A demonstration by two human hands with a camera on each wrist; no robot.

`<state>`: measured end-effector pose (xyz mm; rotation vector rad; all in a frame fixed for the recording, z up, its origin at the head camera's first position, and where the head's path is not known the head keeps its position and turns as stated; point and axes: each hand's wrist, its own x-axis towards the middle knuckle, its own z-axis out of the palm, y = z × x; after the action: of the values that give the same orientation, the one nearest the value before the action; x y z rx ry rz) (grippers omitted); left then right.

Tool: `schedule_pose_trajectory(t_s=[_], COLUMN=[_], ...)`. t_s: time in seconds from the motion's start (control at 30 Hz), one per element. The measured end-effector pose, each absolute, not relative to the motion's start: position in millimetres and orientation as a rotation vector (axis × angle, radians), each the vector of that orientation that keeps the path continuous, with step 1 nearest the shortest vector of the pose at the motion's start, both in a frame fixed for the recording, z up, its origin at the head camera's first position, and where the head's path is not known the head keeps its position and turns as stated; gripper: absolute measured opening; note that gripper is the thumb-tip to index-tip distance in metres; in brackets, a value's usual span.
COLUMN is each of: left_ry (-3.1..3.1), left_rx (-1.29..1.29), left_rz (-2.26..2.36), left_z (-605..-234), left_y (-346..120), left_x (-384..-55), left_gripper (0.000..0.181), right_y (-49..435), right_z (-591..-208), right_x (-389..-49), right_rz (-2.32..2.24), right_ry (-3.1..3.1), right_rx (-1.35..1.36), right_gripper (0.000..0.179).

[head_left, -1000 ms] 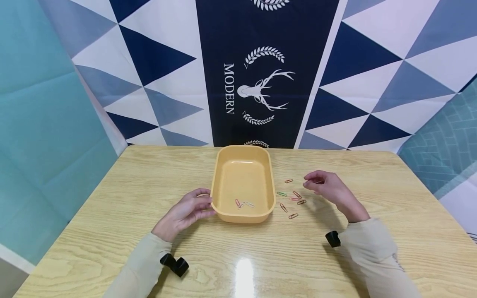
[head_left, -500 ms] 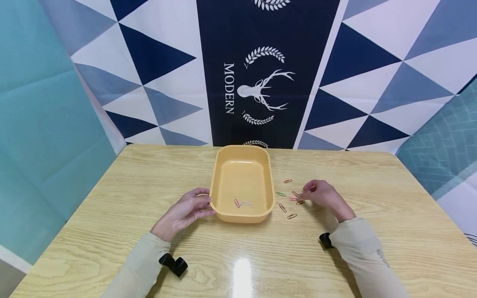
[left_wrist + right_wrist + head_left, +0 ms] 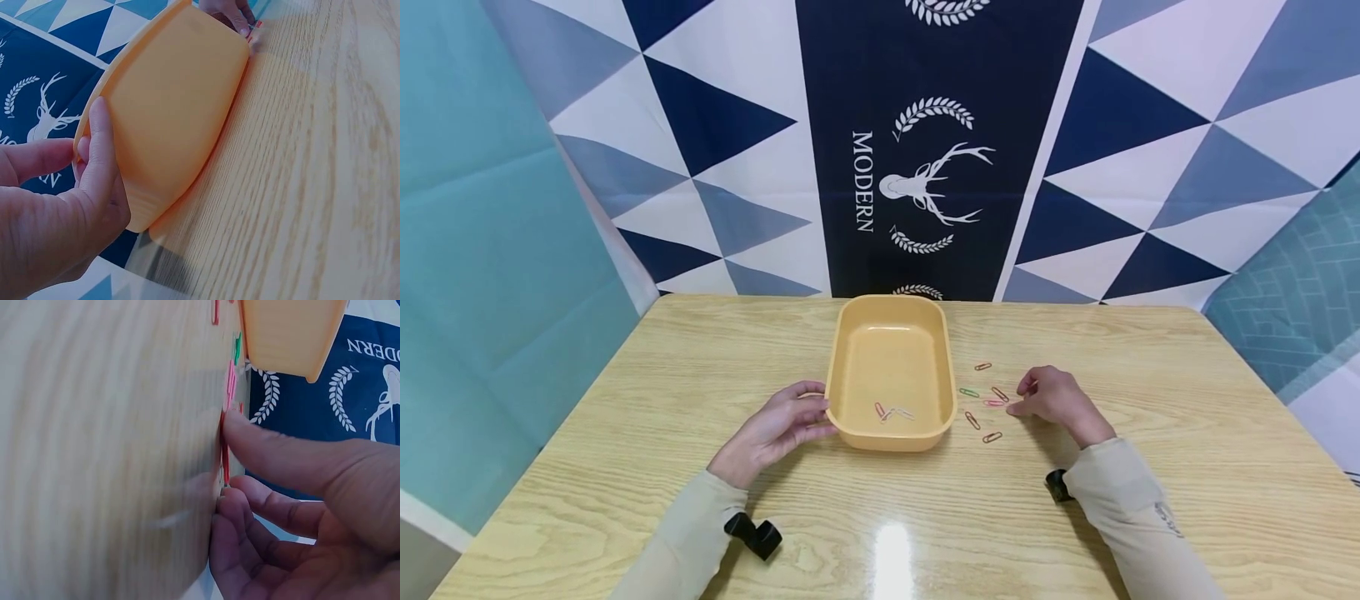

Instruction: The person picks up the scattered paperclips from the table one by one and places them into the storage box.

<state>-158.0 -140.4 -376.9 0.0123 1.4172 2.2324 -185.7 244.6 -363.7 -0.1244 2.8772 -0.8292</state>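
My left hand (image 3: 778,425) holds the left rim of a yellow-orange plastic tub (image 3: 891,367). In the left wrist view, one digit lies along the tub's outer wall (image 3: 169,94) and others bend at its rim. Inside the tub, near its front, lie a few paper clips (image 3: 880,410). At the right of the tub, my right hand (image 3: 1060,400) is low over the table. In the right wrist view, a red paper clip (image 3: 225,453) is between its thumb and curled fingers, close against the tabletop. A pink paper clip (image 3: 993,403) lies just left of the thumb.
Other paper clips lie loose between tub and right hand: a green paper clip (image 3: 969,392) and several red ones, such as the red clip at the front (image 3: 992,437). The wooden table (image 3: 820,517) ends at a patterned cloth backdrop (image 3: 925,150).
My right hand has come down and left to the loose clips, and its fingers have closed in on the rightmost red paper clip. The left hand and tub have stayed in place.
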Motion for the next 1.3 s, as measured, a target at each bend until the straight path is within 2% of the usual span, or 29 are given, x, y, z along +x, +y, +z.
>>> schedule_pose_trajectory(t_s=[0.57, 0.83, 1.13, 1.3], left_ry=[1.407, 1.400, 1.387, 1.390], left_rx=[-0.009, -0.010, -0.016, -0.030], left_rz=[2.236, 2.236, 2.241, 2.238], left_z=[-376, -377, -377, -377], left_y=[-140, -140, -141, -141], left_x=[-158, -158, -158, -158], left_gripper=[0.038, 0.037, 0.036, 0.037], right_y=[259, 257, 260, 265], right_z=[-363, -360, -363, -365], right_x=[-184, -184, -187, -188], right_rz=[-0.904, -0.855, -0.876, -1.020], right_ry=[2.751, 2.748, 2.770, 2.837], right_rx=[-0.328, -0.366, -0.326, -0.182], right_gripper=[0.011, 0.008, 0.006, 0.014])
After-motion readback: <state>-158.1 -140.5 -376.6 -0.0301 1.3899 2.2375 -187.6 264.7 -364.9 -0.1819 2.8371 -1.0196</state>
